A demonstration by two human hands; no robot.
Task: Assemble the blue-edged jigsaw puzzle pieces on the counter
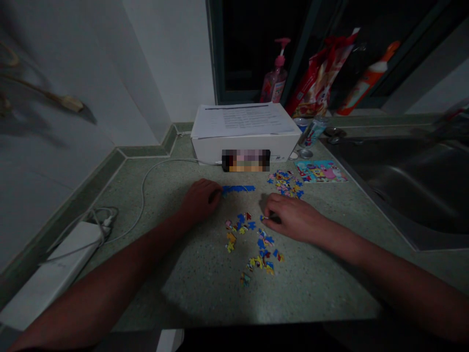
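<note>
A strip of joined blue jigsaw pieces (239, 188) lies flat on the counter. My left hand (201, 200) rests at its left end, fingers curled and fingertips against the strip's edge. To the right, my right hand (291, 216) pinches a small jigsaw piece (263, 218) between thumb and fingers, just above the counter. Loose blue, yellow and red pieces (264, 240) are scattered below and between the hands. Beyond my right hand is a denser pile of pieces (285, 183), and beside it lies a colourful cartoon picture card (322, 172).
A white box (205, 146) with printed paper on top stands at the back, a phone (246, 160) leaning against it. A can (314, 131) stands right of the box. The sink (410, 181) is far right. A white power strip (62, 266) and cable lie left.
</note>
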